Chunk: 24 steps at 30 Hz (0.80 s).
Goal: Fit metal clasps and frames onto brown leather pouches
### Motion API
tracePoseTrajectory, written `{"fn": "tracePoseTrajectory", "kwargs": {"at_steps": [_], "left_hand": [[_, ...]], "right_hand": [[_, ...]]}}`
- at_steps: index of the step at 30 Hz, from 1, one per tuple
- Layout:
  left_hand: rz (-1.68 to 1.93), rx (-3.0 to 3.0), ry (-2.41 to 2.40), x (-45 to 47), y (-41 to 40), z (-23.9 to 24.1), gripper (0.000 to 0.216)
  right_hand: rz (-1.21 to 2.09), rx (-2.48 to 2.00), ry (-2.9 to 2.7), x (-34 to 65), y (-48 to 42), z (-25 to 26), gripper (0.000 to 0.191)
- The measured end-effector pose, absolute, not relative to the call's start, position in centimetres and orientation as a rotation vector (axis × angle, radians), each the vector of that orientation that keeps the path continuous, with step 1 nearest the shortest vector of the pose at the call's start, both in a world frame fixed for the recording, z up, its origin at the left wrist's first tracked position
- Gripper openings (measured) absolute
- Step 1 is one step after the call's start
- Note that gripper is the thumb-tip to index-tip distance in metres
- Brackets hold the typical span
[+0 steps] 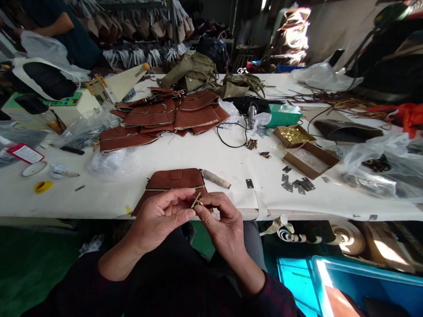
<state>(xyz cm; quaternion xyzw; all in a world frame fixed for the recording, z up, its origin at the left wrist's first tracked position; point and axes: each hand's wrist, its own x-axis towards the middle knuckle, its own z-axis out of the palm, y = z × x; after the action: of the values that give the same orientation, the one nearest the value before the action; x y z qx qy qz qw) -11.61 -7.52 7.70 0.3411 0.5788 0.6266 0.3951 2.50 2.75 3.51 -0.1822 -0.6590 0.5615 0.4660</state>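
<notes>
- The left hand (157,217) and the right hand (222,221) are meeting near the table edge (193,215), just in front of the person's lap.
- Between them they are holding a small brass fitting (196,200); the thumb and forefinger of each hand are pinching it from both sides, while the other fingers are curling loosely.
- The fitting is looking like a hard, light metal piece, probably smooth and a little slippery, so I judge that a fingertip pinch at its two ends is the good way to hold it; it is too small for a whole-hand grip.
- Directly behind the hands a brown leather pouch (174,182) with a zipper is lying flat on the white table. It is seeming soft and flexible, not fragile, and easy to take by its edge.
- A pale cylindrical tool handle (215,179) is lying just to the right of the pouch.
- Farther away, a pile of similar brown pouches (164,117) is spreading across the middle of the table.
- To the right, an open cardboard box of brass parts (293,135) and some grey metal plates (298,184) are lying well apart from the hands.
</notes>
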Motion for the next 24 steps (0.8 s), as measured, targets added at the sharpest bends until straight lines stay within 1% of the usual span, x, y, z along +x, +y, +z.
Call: {"fn": "tracePoseTrajectory", "kwargs": {"at_steps": [4,11,17,21,24], "left_hand": [[1.562,0.867,1.404,-12.2,-7.8,7.4,0.058],[1.443,0.990,1.336,-13.5,-8.1,6.9,0.048],[1.485,1.205,1.371,-13.9,-8.6,7.2,0.041],[1.491,1.251,1.396,-13.7,-8.8,7.2,0.039],[1.556,1.298,1.533,-13.2,-8.9,7.4,0.044]], "right_hand": [[1.577,-0.457,-1.541,3.1,2.5,3.4,0.002],[1.757,-0.405,-1.514,3.6,2.1,3.7,0.007],[1.909,-0.395,-1.482,3.9,1.9,4.5,0.017],[1.910,-0.401,-1.493,4.0,1.9,4.7,0.017],[1.826,-0.428,-1.505,4.0,2.0,4.5,0.015]]}}
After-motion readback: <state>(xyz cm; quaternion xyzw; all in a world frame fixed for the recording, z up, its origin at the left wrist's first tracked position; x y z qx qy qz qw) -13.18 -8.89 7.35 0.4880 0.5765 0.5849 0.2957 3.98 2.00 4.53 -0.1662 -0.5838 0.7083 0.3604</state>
